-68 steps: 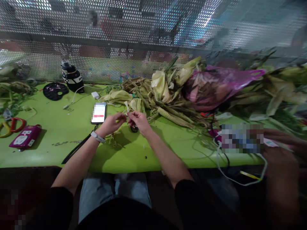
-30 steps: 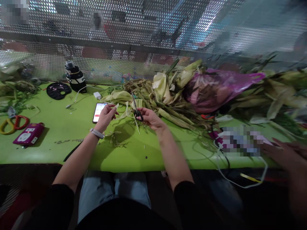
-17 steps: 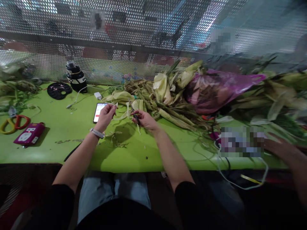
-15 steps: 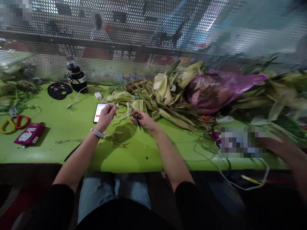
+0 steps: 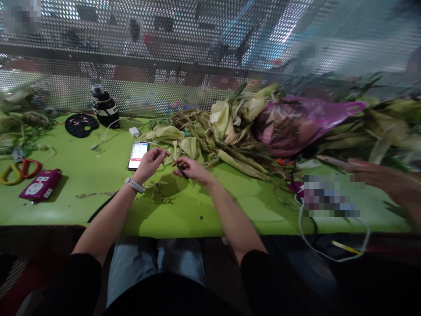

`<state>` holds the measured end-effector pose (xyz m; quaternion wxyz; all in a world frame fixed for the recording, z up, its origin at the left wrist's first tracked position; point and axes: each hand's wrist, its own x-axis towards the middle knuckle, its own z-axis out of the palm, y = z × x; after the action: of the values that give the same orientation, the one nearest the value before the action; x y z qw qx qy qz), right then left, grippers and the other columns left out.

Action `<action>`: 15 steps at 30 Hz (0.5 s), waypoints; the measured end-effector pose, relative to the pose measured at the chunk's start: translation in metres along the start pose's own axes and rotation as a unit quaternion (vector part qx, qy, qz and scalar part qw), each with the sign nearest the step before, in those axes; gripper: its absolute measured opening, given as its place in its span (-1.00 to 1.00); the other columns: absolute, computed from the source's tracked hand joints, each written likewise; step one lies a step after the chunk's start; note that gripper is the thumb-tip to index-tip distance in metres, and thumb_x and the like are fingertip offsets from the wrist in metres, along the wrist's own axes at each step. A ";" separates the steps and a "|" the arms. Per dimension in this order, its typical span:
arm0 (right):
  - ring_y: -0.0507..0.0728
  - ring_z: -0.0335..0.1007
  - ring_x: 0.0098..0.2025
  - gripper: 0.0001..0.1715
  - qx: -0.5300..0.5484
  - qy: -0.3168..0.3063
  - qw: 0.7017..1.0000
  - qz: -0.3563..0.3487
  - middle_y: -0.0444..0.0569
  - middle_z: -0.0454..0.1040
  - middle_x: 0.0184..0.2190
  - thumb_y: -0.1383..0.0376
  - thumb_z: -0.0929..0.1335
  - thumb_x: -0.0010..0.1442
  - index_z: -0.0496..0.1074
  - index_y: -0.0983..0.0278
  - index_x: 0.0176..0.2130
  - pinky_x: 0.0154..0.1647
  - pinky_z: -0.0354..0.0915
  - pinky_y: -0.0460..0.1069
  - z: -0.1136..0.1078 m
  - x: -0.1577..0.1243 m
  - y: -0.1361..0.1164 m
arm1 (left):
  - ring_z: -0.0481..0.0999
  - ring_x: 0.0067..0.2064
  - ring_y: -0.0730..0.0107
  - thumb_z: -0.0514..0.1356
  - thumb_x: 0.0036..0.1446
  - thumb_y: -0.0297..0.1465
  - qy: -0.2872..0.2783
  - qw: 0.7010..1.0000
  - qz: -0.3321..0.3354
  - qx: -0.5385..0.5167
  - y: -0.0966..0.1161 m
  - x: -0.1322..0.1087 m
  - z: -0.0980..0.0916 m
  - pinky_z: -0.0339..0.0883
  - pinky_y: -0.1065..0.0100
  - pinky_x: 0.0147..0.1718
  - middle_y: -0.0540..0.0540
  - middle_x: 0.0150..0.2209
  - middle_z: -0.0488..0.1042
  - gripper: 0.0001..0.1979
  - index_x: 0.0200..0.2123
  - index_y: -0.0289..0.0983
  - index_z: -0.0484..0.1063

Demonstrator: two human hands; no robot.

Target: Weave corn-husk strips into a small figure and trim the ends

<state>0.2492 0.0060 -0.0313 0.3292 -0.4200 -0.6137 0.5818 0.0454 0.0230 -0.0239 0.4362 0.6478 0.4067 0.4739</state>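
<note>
My left hand (image 5: 151, 163) is closed in a pinch just right of a lit phone (image 5: 138, 156); whatever sits between its fingertips is too small to make out. Facing it, my right hand (image 5: 194, 170) grips small dark scissors (image 5: 180, 168), their thin tips pointing up and left towards the left fingertips. Pale corn husks (image 5: 189, 148) lie right behind both hands. A few dry husk scraps (image 5: 160, 192) rest on the green table (image 5: 184, 219) below them.
Left are a purple power adapter (image 5: 41, 185), red-and-yellow-handled scissors (image 5: 31, 168), a black bottle (image 5: 104, 107) and a black palette-shaped piece (image 5: 81, 125). A pink plastic bag (image 5: 289, 127) lies among husks. Another person's hand (image 5: 378, 175) reaches in at right, above a white cable (image 5: 302, 235).
My left hand has shifted slightly right and down, and the pale strip at its fingertips no longer shows. My right hand has moved slightly left. The other person's hand has risen, fingers extended leftward.
</note>
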 end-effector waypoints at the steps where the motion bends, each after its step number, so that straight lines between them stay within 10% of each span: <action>1: 0.00 0.39 -0.36 -0.41 0.004 0.002 1.000 0.000 -0.17 0.46 -0.41 0.17 0.59 -0.19 0.37 0.25 -0.20 -0.31 0.31 -0.11 0.000 0.000 0.000 | 0.19 -0.56 0.55 0.23 0.13 -0.10 -0.005 1.000 -0.001 0.000 0.001 0.000 0.000 0.07 0.45 -0.58 0.03 -0.56 0.35 -0.67 -0.32 -0.28 0.42; 15: -0.02 0.27 -0.51 -0.41 -0.014 0.066 0.998 -0.001 -0.20 0.41 -0.52 0.02 0.56 -0.17 0.36 0.26 -0.25 -0.45 0.25 -0.09 -0.002 0.003 0.003 | 0.19 -0.59 0.58 0.24 0.12 -0.09 0.003 1.000 -0.017 -0.007 -0.003 0.000 -0.002 0.05 0.46 -0.61 0.02 -0.55 0.37 -0.67 -0.32 -0.28 0.43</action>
<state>0.2506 0.0092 -0.0339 0.3638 -0.4614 -0.5994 0.5436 0.0431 0.0247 -0.0264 0.4478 0.6361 0.4155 0.4714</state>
